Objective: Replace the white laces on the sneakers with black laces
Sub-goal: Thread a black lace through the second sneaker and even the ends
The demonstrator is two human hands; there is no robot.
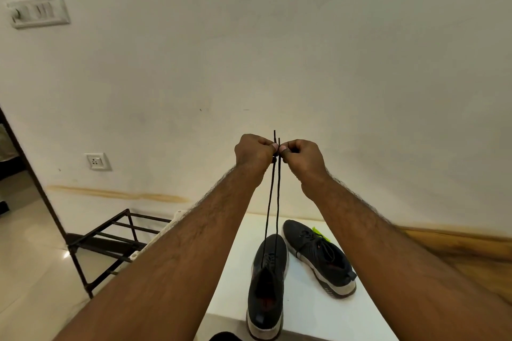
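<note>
A single wide-angle view from the person's head looks forward and down. It faces a pale wall (pixel 277 36), which fills the upper two thirds and bends at the edges. Both forearms run up from the bottom corners to the hands (pixel 278 151), raised near mid-frame, close to the lens. The white counter (pixel 310 310) lies below, near the bottom edge; floor (pixel 30 271) shows at lower left.
</note>
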